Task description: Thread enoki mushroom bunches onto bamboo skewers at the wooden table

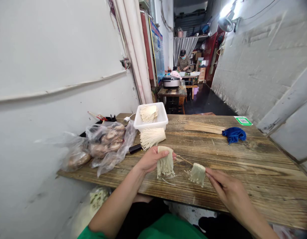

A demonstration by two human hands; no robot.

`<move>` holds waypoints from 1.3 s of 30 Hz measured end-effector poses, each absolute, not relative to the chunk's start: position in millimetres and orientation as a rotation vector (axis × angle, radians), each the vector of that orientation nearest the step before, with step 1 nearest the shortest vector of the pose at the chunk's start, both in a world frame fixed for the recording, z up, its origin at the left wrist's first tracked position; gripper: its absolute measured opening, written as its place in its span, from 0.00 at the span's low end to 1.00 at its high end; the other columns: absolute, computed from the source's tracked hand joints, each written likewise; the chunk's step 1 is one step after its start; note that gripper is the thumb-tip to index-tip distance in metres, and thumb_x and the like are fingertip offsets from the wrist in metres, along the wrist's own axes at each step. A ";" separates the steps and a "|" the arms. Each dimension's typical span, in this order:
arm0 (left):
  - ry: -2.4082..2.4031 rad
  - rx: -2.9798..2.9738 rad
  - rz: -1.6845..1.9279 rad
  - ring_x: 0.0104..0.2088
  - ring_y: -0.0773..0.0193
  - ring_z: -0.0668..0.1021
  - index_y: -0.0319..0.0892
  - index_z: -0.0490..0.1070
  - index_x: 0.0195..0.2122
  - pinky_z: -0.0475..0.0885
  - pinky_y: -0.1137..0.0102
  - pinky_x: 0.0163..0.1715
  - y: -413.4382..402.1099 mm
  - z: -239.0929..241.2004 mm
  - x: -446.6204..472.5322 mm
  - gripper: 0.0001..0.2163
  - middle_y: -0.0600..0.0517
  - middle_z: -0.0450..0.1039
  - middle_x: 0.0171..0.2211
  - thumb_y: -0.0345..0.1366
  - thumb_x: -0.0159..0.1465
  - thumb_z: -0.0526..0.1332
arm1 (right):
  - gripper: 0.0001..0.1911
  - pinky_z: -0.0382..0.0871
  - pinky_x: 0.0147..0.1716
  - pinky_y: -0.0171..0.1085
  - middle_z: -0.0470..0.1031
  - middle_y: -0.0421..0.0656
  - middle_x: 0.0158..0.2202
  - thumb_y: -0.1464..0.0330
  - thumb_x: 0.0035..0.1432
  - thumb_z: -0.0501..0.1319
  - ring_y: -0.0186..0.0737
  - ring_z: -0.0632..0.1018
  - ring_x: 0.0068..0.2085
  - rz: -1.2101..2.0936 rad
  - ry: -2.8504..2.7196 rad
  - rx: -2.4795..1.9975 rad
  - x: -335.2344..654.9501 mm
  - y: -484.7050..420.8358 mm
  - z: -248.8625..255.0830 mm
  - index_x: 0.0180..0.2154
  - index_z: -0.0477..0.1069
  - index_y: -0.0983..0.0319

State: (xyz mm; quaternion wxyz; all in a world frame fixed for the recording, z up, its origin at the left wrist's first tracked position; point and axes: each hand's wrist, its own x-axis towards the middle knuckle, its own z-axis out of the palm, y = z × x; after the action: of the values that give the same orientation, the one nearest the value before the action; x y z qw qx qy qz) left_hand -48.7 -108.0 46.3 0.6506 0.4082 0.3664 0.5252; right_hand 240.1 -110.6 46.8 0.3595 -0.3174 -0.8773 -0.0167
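My left hand (153, 160) is closed on a flat bunch of enoki mushrooms (165, 166), its thumb across the top and the thin stems hanging down. From beside that bunch a thin bamboo skewer (185, 159) runs right to a smaller enoki piece (198, 173), which sits on it. My right hand (221, 182) pinches at the right edge of this smaller piece; the skewer's end there is hidden by the fingers. Just behind my left hand, a thick enoki bundle (153, 137) lies on the table, with a black handle (135, 148) beside it.
A white plastic tub (151, 125) holds more enoki. Clear bags of brown mushrooms (107, 139) lie at the left. Loose skewers (205, 127) and a blue cloth (233, 134) rest at the back right of the wooden table (258, 166). Far off, a person (183, 61) works at another table.
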 end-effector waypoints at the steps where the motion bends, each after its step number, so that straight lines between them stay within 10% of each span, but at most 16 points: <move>1: 0.833 0.924 1.196 0.33 0.59 0.81 0.33 0.77 0.35 0.76 0.68 0.34 -108.1 46.4 -48.5 0.16 0.44 0.80 0.32 0.41 0.51 0.71 | 0.14 0.77 0.34 0.34 0.80 0.49 0.37 0.71 0.64 0.51 0.39 0.81 0.35 -0.052 -2.261 -0.815 240.0 -110.5 47.1 0.44 0.74 0.67; 39: 0.892 0.998 1.217 0.31 0.61 0.79 0.34 0.78 0.34 0.75 0.69 0.31 -110.7 55.8 -42.7 0.16 0.45 0.80 0.32 0.42 0.50 0.71 | 0.13 0.78 0.35 0.35 0.80 0.46 0.38 0.69 0.64 0.53 0.39 0.81 0.35 -0.052 -2.253 -0.837 242.5 -109.6 44.2 0.43 0.75 0.63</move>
State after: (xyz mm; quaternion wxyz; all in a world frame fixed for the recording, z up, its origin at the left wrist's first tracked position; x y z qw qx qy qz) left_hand -42.7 -110.7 55.8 0.6182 0.4335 0.3877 0.5288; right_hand 242.5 -109.6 44.2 0.3606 -0.3248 -0.8741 -0.0200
